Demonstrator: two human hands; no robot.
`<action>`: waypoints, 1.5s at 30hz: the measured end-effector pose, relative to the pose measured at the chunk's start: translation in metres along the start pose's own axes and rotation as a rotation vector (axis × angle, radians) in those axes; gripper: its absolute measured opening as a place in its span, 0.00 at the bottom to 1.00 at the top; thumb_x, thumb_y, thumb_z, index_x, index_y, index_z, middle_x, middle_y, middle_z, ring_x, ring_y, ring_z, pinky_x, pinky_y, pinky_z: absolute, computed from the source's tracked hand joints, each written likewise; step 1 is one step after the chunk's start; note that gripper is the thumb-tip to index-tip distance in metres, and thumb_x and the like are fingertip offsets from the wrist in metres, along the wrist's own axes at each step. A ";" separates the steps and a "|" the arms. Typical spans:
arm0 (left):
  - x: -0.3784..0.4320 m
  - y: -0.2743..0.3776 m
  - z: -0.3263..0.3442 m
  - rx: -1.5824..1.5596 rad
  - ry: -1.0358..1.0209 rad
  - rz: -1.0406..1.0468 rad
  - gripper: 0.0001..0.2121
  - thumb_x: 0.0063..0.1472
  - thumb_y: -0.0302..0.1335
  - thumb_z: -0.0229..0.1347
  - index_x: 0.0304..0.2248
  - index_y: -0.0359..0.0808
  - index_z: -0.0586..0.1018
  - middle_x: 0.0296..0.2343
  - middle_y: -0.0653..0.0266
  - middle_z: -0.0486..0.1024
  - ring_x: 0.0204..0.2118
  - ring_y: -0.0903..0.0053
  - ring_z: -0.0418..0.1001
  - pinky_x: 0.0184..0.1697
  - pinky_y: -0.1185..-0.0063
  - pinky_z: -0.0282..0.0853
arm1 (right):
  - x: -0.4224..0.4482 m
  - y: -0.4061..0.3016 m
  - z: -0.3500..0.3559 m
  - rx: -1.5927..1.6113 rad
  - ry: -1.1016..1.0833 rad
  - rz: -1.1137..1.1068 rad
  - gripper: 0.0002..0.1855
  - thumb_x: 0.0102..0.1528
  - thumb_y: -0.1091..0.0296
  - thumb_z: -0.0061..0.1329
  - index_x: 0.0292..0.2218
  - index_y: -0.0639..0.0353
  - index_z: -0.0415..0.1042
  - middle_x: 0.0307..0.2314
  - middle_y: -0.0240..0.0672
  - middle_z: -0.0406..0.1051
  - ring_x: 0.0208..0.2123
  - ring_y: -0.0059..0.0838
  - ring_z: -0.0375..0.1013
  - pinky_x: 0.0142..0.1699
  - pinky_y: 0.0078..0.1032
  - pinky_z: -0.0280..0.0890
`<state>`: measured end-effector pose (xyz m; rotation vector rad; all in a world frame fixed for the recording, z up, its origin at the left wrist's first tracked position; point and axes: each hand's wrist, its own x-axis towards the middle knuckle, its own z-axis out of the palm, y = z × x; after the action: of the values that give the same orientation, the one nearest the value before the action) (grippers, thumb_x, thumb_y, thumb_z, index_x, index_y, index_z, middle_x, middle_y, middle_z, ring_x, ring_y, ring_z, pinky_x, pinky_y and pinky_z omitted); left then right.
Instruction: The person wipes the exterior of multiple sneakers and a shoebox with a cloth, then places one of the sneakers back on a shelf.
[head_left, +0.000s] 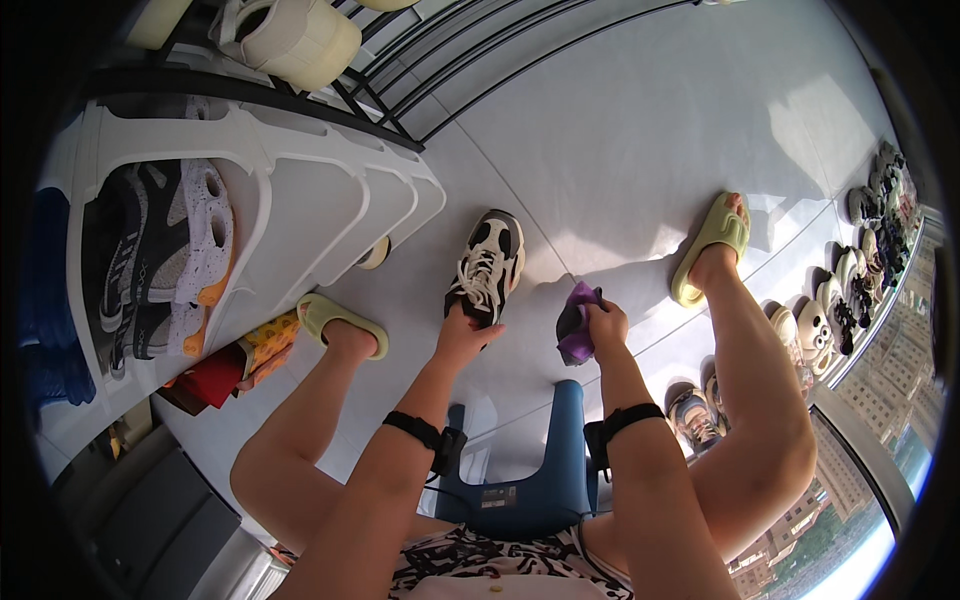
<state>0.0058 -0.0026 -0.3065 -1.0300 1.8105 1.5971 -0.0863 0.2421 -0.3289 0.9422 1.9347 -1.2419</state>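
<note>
A black-and-white lace-up sneaker points away from me, just above or on the tiled floor; which of the two I cannot tell. My left hand grips it at the heel opening, the fingers partly hidden inside the shoe. To the right, my right hand pinches a crumpled purple and dark grey cloth, held apart from the sneaker. The cloth hangs over the floor between the sneaker and my right foot, which wears a green slide sandal.
A white plastic shoe rack with several sneakers stands at left, below a black metal rack. Red and yellow bags lie beside it. Several shoes line the window side at right. A blue stool is under me.
</note>
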 end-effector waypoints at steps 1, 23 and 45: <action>-0.012 0.008 0.005 0.325 0.097 0.042 0.31 0.48 0.38 0.62 0.48 0.30 0.65 0.42 0.58 0.69 0.41 0.69 0.70 0.41 0.75 0.66 | 0.005 0.002 -0.006 -0.007 0.015 -0.013 0.19 0.46 0.66 0.51 0.40 0.67 0.73 0.29 0.39 0.73 0.30 0.29 0.72 0.36 0.25 0.66; -0.059 -0.015 0.000 -0.588 0.504 -0.282 0.13 0.56 0.23 0.39 0.35 0.18 0.67 0.27 0.48 0.73 0.23 0.63 0.76 0.28 0.71 0.76 | 0.021 0.002 0.026 0.187 0.036 -0.069 0.15 0.50 0.68 0.49 0.38 0.67 0.72 0.27 0.34 0.72 0.28 0.23 0.69 0.34 0.20 0.64; 0.078 0.084 -0.055 -0.954 0.592 0.272 0.24 0.61 0.32 0.41 0.52 0.23 0.56 0.41 0.45 0.67 0.39 0.60 0.74 0.44 0.70 0.71 | -0.007 -0.036 0.036 -0.221 -0.016 -0.493 0.21 0.44 0.66 0.51 0.42 0.54 0.69 0.33 0.36 0.72 0.36 0.36 0.72 0.41 0.29 0.66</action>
<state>-0.1016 -0.0705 -0.3082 -1.8804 1.5198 2.6451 -0.1082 0.1964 -0.3188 0.3487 2.3165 -1.2503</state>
